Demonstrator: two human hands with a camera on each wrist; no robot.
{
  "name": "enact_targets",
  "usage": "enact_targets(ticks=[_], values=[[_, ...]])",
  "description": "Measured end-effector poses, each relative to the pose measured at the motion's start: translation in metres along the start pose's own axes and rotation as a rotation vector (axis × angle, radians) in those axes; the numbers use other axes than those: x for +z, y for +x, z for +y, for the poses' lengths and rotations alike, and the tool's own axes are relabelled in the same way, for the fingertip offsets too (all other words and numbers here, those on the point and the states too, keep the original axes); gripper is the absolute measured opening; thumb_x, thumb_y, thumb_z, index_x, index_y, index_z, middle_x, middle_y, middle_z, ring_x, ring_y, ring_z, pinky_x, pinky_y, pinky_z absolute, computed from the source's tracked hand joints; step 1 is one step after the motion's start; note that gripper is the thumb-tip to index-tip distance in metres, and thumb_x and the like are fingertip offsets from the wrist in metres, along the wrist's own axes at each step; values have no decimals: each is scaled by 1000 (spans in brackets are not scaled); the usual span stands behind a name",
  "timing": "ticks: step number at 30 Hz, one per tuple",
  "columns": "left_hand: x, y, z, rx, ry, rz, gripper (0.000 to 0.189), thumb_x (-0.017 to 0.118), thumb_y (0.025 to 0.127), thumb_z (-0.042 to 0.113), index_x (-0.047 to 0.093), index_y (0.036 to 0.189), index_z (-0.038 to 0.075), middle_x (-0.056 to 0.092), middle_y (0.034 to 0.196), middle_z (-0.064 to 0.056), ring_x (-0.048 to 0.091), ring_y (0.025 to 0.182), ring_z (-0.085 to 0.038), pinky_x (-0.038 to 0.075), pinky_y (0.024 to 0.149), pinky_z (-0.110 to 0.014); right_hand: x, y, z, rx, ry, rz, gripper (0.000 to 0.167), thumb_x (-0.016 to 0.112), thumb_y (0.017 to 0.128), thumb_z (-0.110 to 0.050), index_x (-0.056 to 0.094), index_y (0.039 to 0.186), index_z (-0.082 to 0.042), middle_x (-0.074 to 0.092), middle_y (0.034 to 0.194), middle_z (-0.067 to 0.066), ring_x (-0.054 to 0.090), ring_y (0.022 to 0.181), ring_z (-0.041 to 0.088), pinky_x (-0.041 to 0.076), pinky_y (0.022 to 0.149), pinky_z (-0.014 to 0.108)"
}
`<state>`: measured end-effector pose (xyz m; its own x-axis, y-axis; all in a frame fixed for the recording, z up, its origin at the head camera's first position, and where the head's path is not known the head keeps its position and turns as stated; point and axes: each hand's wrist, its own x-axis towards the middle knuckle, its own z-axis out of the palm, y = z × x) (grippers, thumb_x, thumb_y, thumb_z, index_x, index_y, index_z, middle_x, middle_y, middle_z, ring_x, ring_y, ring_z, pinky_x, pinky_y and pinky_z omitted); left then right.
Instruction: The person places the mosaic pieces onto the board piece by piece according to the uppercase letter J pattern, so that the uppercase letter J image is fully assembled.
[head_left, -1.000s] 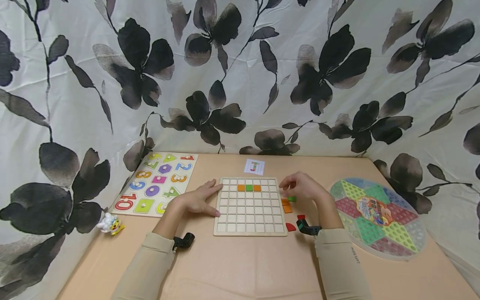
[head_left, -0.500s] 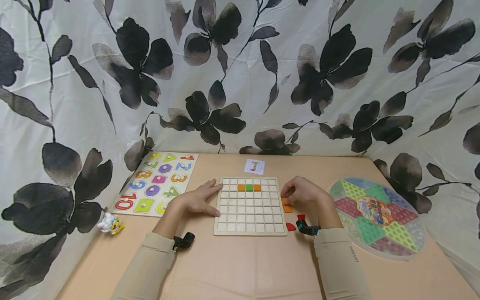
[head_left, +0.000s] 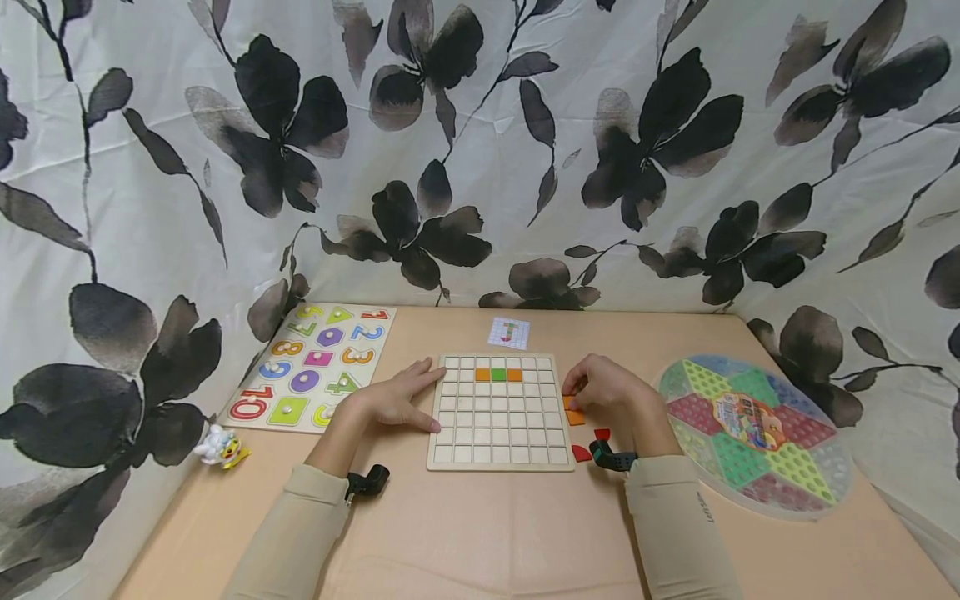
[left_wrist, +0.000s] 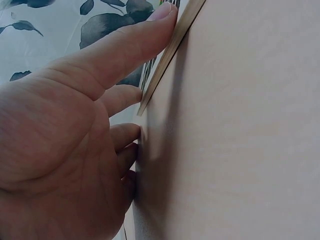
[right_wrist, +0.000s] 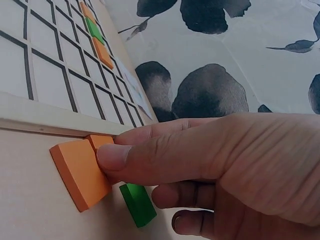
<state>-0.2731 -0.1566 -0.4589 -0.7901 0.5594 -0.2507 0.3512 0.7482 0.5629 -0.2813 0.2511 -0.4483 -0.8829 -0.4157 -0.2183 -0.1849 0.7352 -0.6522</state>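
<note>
The wooden grid board (head_left: 505, 457) lies on the table, with a green tile (head_left: 498, 376) between two orange tiles in an upper row. At its left edge my left hand (head_left: 390, 398) rests with thumb and fingers spread; the thumb presses the board's side (left_wrist: 172, 55) in the left wrist view. Beyond the right edge, my right hand (head_left: 611, 385) pinches an orange tile (right_wrist: 101, 141) between thumb and index finger. A larger-looking orange tile (right_wrist: 80, 172) lies right before the thumb. A loose green tile (right_wrist: 138, 204) sits below the curled fingers.
Red pieces (head_left: 581, 453) lie near the right wrist. A pattern card (head_left: 508, 333) is behind the board. A number puzzle (head_left: 311, 371) and small toy figure (head_left: 221, 447) stand left; a round Chinese checkers board (head_left: 757, 437) lies right. Floral cloth (head_left: 525, 167) hangs behind the table.
My right hand has moved slightly down from near the board's upper right to the orange tiles, covering the loose green tile in the head view. My left hand stays put.
</note>
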Motion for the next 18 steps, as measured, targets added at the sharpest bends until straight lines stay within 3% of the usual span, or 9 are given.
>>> enact_targets(ticks=[18], values=[[1,1,0,-7,-6,3,109,85,81,52,26,167,20,2,176,-15,-1,163,-38,8,130,-60,0,-1,0,-21,30,-17,12,83,84,0,75,90,-6,65,82,5,58,81,22,51,78,32]])
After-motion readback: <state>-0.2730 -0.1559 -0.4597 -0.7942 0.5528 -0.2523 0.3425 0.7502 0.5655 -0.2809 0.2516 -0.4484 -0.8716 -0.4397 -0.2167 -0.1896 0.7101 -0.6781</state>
